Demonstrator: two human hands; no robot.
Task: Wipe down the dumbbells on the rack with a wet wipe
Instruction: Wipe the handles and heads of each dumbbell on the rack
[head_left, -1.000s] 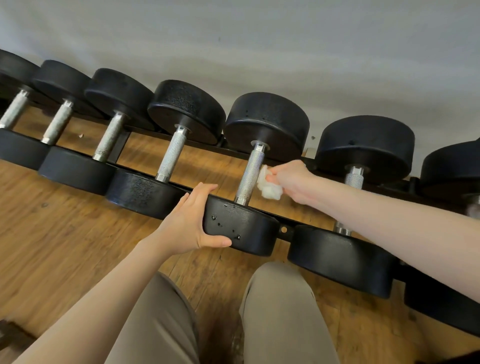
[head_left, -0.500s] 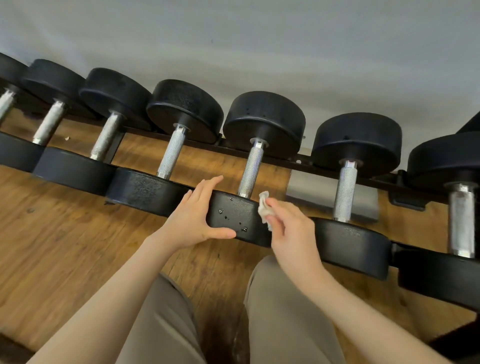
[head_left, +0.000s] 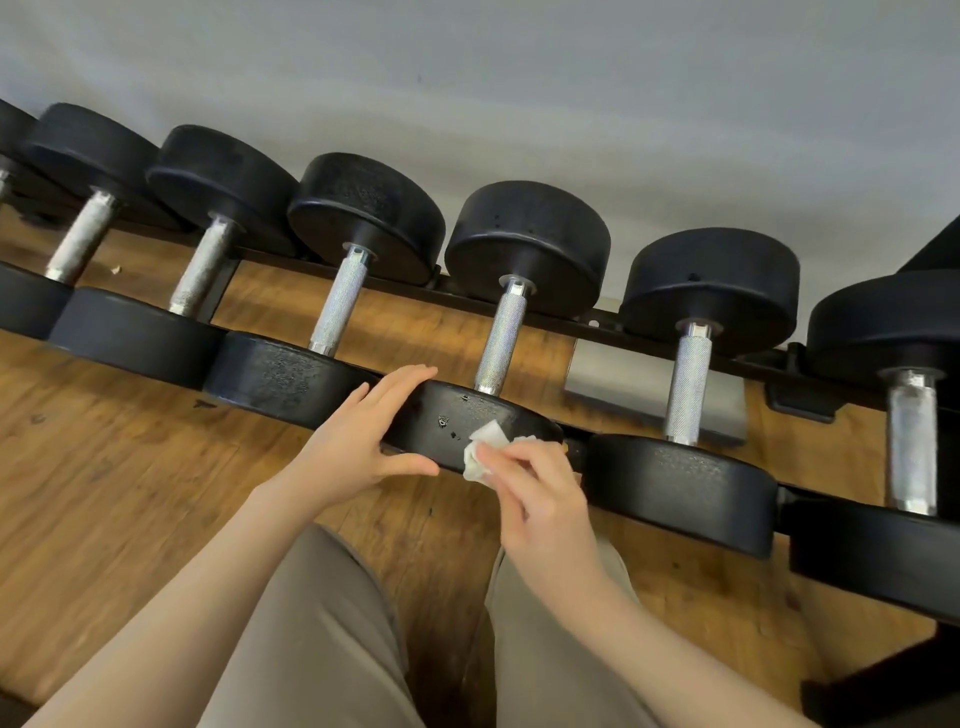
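Currently I read this as the head-wiping step on the middle black round-headed dumbbell with the knurled steel handle (head_left: 503, 340), which sits across the black steel rack (head_left: 576, 316) among its neighbours. My right hand (head_left: 540, 499) pinches the crumpled white wet wipe (head_left: 480, 451) and presses it on the near head's outer face. My left hand (head_left: 358, 441) braces that head, fingers straight along the top edge, thumb under it. Next move, I reckon: sweep the wipe across the pitted face, then shift right to the neighbouring black dumbbell (head_left: 691, 379).
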